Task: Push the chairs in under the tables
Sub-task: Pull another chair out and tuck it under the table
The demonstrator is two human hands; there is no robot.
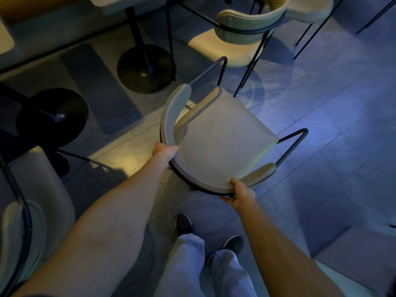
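Note:
A cream padded chair [222, 138] with a curved backrest and dark metal legs stands on the tiled floor in front of me, tilted toward me. My left hand [164, 150] grips the left side of its backrest. My right hand [241, 195] is closed around the lower right part of the backrest rim. A table [111, 4] with a black pedestal base [145, 68] stands at the upper left, beyond the chair.
A second cream chair [242, 37] stands behind the held one at top centre. Another round black table base [53, 116] sits at the left, with a cream chair [25, 221] at the lower left. My feet [184, 224] are just behind the chair. Open tiled floor lies to the right.

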